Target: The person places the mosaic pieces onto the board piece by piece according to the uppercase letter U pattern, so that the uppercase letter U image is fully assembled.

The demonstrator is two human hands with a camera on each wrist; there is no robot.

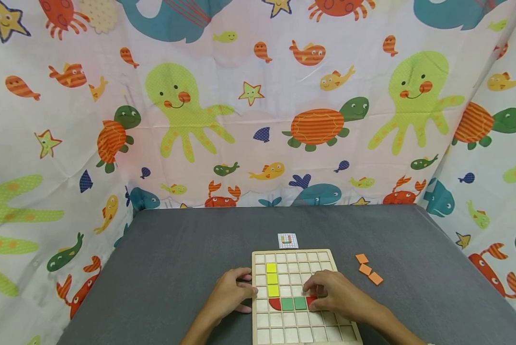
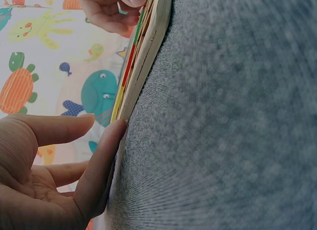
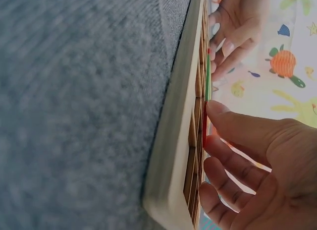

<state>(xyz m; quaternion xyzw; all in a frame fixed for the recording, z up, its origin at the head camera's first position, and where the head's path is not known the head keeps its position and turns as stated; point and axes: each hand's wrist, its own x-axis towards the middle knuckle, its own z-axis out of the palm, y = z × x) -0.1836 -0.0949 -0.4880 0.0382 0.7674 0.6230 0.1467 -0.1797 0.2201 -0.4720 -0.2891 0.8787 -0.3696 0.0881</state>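
Note:
A wooden grid board (image 1: pixel 292 251) lies on the grey cloth. My left hand (image 1: pixel 229 293) rests at its left side, fingers fairly straight, with fingertips on the edge in the left wrist view. Over the board's right half, my right hand (image 1: pixel 337 293) pinches a red tile (image 3: pixel 205 123) between thumb and forefinger, at the right end of a row. That row also has a red quarter-round tile (image 1: pixel 275 304) and two green tiles (image 1: pixel 287 304). Three yellow tiles (image 1: pixel 272 278) form a column above the row's left end. My right fingers partly cover the pinched tile.
Three orange square tiles (image 1: pixel 365 269) lie on the cloth right of the board. A small card (image 1: pixel 288 240) with a coloured U-like pattern on a grid lies just beyond the board's far edge. A sea-animal curtain (image 1: pixel 240 143) surrounds the table's back and sides.

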